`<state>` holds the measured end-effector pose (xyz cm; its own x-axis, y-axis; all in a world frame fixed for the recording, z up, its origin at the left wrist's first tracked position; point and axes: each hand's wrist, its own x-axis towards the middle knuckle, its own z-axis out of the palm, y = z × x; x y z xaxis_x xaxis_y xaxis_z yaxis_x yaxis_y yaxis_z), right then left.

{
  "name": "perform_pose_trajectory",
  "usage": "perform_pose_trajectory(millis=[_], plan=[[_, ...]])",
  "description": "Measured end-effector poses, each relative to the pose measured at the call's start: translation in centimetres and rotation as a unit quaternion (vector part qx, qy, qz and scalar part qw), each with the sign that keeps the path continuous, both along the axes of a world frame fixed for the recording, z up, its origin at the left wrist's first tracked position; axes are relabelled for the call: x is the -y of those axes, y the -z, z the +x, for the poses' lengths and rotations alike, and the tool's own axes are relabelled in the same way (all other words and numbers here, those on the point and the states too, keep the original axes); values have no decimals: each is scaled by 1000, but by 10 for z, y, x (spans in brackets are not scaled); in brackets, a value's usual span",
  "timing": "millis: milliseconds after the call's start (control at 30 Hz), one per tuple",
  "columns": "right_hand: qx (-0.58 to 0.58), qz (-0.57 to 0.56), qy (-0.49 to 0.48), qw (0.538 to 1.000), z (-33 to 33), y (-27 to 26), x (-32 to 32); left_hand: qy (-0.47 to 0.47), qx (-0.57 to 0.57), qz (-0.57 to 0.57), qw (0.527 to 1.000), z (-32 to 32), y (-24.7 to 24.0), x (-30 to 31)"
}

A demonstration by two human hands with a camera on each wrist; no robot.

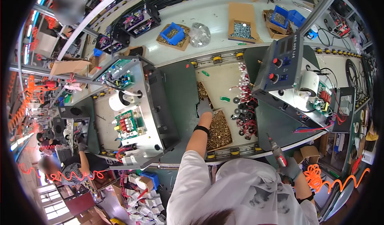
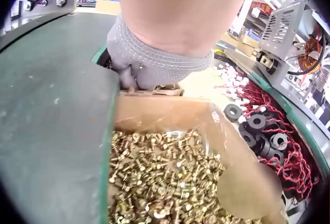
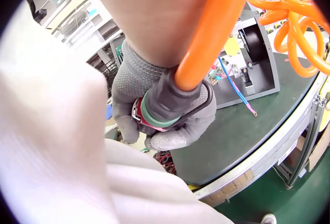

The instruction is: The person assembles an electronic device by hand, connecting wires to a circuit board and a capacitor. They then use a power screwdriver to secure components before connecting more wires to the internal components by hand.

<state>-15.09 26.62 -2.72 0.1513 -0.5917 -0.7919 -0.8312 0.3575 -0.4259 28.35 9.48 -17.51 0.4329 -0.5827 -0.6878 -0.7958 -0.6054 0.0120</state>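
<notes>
My left hand (image 1: 204, 107), in a grey glove, reaches down at the far box of brass bolts (image 1: 203, 90). Its fingers (image 2: 139, 77) bend downward beyond the near box's wall, their tips partly hidden; I cannot tell whether they pinch a bolt. Right below that wrist lies the near cardboard box (image 2: 160, 112), full of brass bolts (image 2: 165, 177). At the bench's front edge, my gloved right hand (image 1: 291, 170) grips an air screwdriver (image 1: 277, 151), its bit pointing up and away. An orange air hose (image 3: 214, 33) runs from the tool's rear end.
Open welding machine units stand left (image 1: 136, 109) and right (image 1: 296, 81) on green boards. Black rings with red wires (image 1: 245, 113) lie right of the boxes. A blue bin (image 1: 173, 34) and a carton of screws (image 1: 242, 30) sit on the back shelf. A coiled orange hose (image 1: 314, 179) hangs at right.
</notes>
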Motion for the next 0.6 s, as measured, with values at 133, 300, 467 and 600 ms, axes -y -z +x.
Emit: perform_pose_trajectory(millis=[133,300,467,600], plan=[[46,7,30,998,7,-1,-7,70,9,-89,993,11,6,-19],[49,8,3,999,11,-2,-8,72,3,-142,987,15,13,-33],[29,-19,10,999,12,-8,-16,-181,-172,-419,873,35,123,-47],[38,-23,46,998,10,-18,-22,-434,-534,-429,585,-5,-12,-55]])
